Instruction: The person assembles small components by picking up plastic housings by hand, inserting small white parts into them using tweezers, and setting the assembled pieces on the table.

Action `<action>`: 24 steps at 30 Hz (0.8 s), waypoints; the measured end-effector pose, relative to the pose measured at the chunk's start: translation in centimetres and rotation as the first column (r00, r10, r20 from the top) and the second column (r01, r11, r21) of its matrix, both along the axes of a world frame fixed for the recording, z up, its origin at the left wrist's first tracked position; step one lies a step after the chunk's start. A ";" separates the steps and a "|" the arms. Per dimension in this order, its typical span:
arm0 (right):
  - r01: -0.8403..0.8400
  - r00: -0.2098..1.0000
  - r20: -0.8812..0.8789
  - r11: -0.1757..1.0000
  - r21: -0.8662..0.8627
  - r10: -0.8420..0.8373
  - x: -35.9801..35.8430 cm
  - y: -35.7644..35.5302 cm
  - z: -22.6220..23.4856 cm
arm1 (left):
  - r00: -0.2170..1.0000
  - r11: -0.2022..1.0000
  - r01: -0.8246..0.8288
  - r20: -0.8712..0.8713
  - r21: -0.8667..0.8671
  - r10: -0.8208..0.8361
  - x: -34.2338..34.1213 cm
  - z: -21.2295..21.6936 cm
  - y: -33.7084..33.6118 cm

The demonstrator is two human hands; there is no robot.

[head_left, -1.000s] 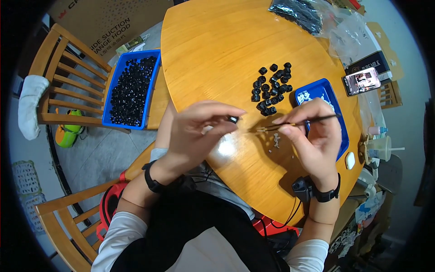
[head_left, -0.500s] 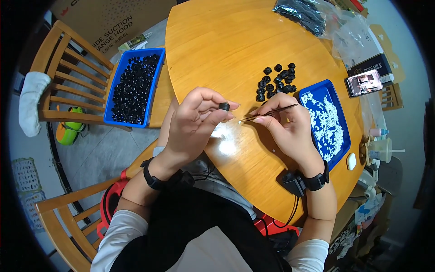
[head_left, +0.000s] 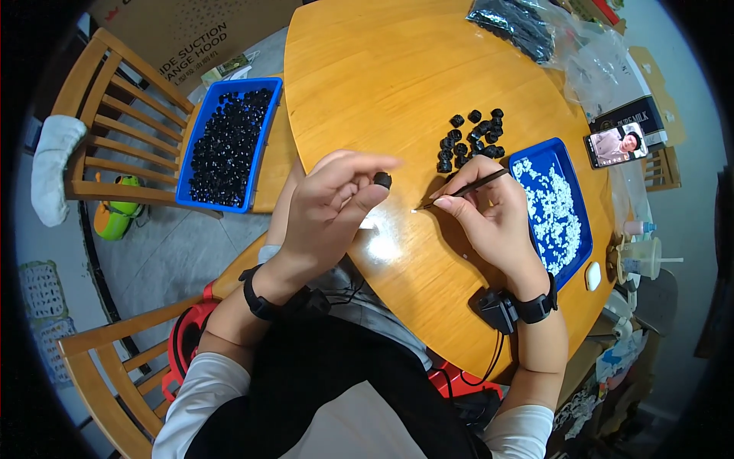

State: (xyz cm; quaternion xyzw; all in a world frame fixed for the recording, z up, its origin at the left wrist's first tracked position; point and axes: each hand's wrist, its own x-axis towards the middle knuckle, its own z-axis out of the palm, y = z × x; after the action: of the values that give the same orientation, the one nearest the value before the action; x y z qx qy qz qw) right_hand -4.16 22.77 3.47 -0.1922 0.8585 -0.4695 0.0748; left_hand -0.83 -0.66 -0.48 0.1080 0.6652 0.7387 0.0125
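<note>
Between the thumb and fingers of my left hand [head_left: 330,210] is a small round black plastic part [head_left: 382,180], held over the table's near edge. My right hand [head_left: 493,218] grips dark tweezers [head_left: 483,183] like a pen. At the tweezers' tips, a tiny white piece [head_left: 414,210] shows just right of the black part and apart from it. Beyond my right hand, several similar black parts [head_left: 475,138] lie in a loose group on the table. Right beside that hand is a blue tray [head_left: 583,229] of small white pieces [head_left: 556,210].
On a chair to the left sits a blue tray [head_left: 251,180] full of black parts [head_left: 229,145]. A lit phone [head_left: 615,145] leans at the table's right side, near a white case [head_left: 592,275] and a plastic cup [head_left: 646,256]. Clear plastic bags [head_left: 592,65] lie at the far right.
My left index finger has lifted and straightened away from the black part. The tweezers' tips have shifted slightly right, and the view has shifted a little.
</note>
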 end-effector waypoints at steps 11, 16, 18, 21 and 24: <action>0.035 0.992 -0.085 0.861 -0.507 -0.090 1.8 0.0 1.7 | 0.993 0.984 0.114 0.006 0.138 -0.116 1.1 -0.5 1.6; -0.010 0.994 -0.103 0.882 -0.470 -0.044 2.5 0.0 2.2 | 0.992 0.989 0.122 -0.032 0.080 -0.120 1.5 -0.1 2.4; -0.030 0.992 -0.123 0.874 -0.485 -0.035 2.6 0.0 2.1 | 0.992 0.995 0.098 -0.086 0.018 -0.097 1.6 0.2 2.5; -0.047 0.989 -0.148 0.894 -0.446 -0.022 2.8 0.0 2.3 | 0.992 0.996 0.086 -0.091 -0.005 -0.086 1.7 0.7 2.5; -0.051 0.984 -0.177 0.908 -0.416 -0.026 2.9 -0.2 2.3 | 0.994 0.997 0.074 -0.082 -0.009 -0.074 1.8 0.7 2.5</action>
State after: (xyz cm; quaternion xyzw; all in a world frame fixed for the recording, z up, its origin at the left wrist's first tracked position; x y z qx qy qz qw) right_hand -1.22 22.61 5.81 -0.2505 0.7396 -0.6232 -0.0424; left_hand 0.94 1.86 0.27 0.1630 0.6630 0.7306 0.0128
